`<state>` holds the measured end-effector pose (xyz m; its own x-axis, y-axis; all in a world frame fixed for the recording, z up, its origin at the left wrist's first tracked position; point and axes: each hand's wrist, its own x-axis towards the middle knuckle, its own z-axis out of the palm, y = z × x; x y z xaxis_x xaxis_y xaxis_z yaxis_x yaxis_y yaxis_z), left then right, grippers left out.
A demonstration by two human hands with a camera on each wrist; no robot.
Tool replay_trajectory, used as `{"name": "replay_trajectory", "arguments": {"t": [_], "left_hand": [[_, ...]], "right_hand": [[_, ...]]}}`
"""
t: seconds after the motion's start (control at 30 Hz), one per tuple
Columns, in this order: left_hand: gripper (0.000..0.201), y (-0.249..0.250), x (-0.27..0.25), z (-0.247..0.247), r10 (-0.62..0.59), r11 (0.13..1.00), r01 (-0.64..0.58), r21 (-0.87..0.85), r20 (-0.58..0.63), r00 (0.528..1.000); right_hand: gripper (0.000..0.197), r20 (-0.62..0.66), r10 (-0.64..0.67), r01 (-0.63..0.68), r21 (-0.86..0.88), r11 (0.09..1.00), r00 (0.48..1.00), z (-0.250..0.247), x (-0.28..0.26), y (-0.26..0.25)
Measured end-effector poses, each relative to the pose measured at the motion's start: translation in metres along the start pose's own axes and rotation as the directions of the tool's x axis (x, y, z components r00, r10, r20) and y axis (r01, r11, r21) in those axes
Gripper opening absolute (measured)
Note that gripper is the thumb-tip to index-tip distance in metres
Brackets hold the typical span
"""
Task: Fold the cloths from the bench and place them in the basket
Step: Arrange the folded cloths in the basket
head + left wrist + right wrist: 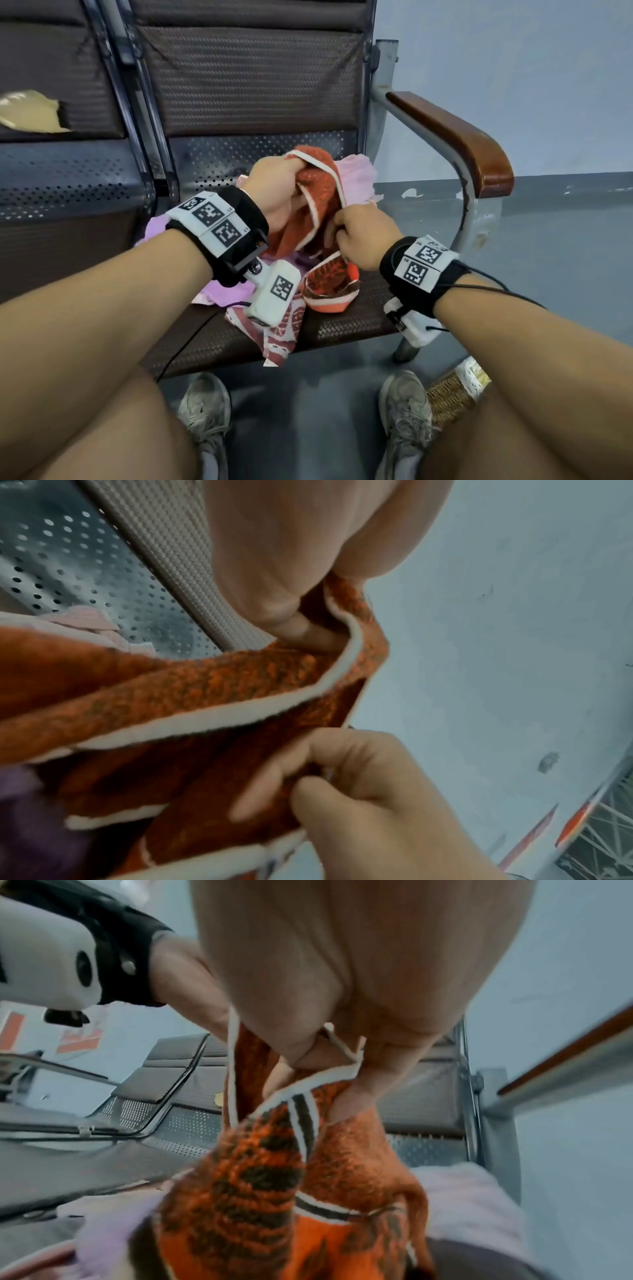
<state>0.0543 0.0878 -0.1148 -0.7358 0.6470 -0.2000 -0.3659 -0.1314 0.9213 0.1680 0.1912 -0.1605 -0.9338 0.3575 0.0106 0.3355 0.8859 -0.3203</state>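
Two seats of a metal bench (239, 85) fill the head view, with dark woven pads and perforated steel between pad and backrest; the right-hand seat serves as the tabletop (349, 325) for the pile of cloths. At its right end a curved steel armrest (455, 133) carries a brown wooden cap. Under it lies a grey floor (308, 404), where the person's two worn sneakers (407, 418) stand, and just beside the right shoe sits a woven wicker basket (448, 397), mostly hidden by the right leg.

On the seat a pink cloth (356, 171) lies crumpled at the back, a lilac one (222, 291) spreads under the left wrist, and a red and white patterned cloth (281, 339) hangs over the front edge. Above these an orange towel (318, 192) with white edging and dark markings is lifted off the pile, its lower end drooping onto the seat.

The left hand (274, 192) grips the towel's upper edge, fingers curled round the white border; the left wrist view shows a fingertip (308, 631) tucked inside the fold. The right hand (363, 236) pinches the same white-edged border lower down, thumb and fingers closed on it, as the right wrist view confirms at the striped corner (308, 1093). Both wrists wear black straps with white marker blocks (212, 219).
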Motion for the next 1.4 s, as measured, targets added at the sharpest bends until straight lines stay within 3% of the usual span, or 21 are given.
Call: {"name": "replay_trajectory", "arguments": {"t": [0.03,0.1,0.27,0.37,0.43,0.5,0.57,0.67,0.7,0.8,0.97,1.07,1.13,1.3,1.4], "left_hand": [[0.023,-0.002,-0.003,0.002,-0.008,1.000,0.008,0.008,0.042,0.999],[0.025,-0.004,-0.009,0.004,-0.012,1.000,0.011,0.014,0.092,0.996],[0.027,-0.004,-0.006,0.000,0.059,0.998,-0.058,-0.012,0.060,0.996],[0.022,-0.001,0.005,-0.011,0.118,0.993,-0.118,-0.005,-0.039,0.992],[0.012,0.001,0.015,-0.024,0.171,0.985,-0.162,0.066,-0.178,0.969],[0.030,0.000,0.025,-0.043,0.231,0.969,-0.191,0.157,-0.299,0.926],[0.035,-0.002,0.031,-0.056,0.281,0.947,-0.198,0.253,-0.353,0.892],[0.018,0.000,0.035,-0.066,0.278,0.951,-0.183,0.248,-0.435,0.856],[0.021,0.000,0.036,-0.069,0.265,0.958,-0.182,0.220,-0.446,0.855],[0.038,-0.006,0.036,-0.078,0.248,0.957,-0.171,0.235,-0.357,0.901],[0.010,-0.008,0.040,-0.098,0.215,0.947,-0.118,0.299,-0.314,0.925],[0.020,-0.008,0.040,-0.104,0.140,0.954,-0.055,0.295,-0.273,0.952],[0.014,-0.004,0.037,-0.101,0.092,0.972,-0.041,0.232,-0.212,0.973],[0.008,0.003,0.033,-0.094,0.023,0.992,-0.003,0.129,-0.153,0.988],[0.016,-0.002,0.036,-0.099,0.060,0.982,-0.021,0.189,-0.199,0.978]], "right_hand": [[0.011,-0.008,0.034,-0.034,0.036,0.999,0.999,0.005,0.000,-0.002],[0.035,-0.033,0.037,-0.032,0.117,0.993,0.999,0.013,0.003,-0.006],[0.051,0.129,-0.003,-0.045,0.368,0.929,0.992,0.029,0.008,-0.017],[0.034,-0.034,0.111,-0.084,0.452,0.888,0.993,0.029,0.016,-0.007],[0.039,-0.126,0.197,-0.116,0.471,0.874,0.972,0.019,0.021,0.005],[0.037,-0.227,0.231,-0.111,0.443,0.890,0.946,0.006,0.023,0.016],[0.019,-0.290,0.231,-0.116,0.363,0.924,0.929,-0.003,0.022,0.024],[0.017,-0.213,0.196,-0.186,0.063,0.980,0.957,0.000,0.015,0.036],[0.019,-0.167,0.204,-0.207,-0.003,0.978,0.965,0.002,0.013,0.039],[0.024,-0.135,0.225,-0.231,-0.027,0.973,0.965,0.001,0.010,0.044],[0.021,-0.183,0.153,-0.119,0.187,0.975,0.971,-0.004,0.007,0.046],[0.027,-0.159,0.178,-0.115,0.339,0.934,0.971,-0.006,0.005,0.052],[0.038,-0.172,0.180,-0.107,0.365,0.925,0.968,-0.007,0.004,0.051],[0.037,-0.170,0.064,-0.054,0.059,0.997,0.983,-0.010,0.003,0.052],[0.035,-0.049,0.102,-0.105,-0.054,0.993,0.994,-0.010,0.003,0.057]]}}
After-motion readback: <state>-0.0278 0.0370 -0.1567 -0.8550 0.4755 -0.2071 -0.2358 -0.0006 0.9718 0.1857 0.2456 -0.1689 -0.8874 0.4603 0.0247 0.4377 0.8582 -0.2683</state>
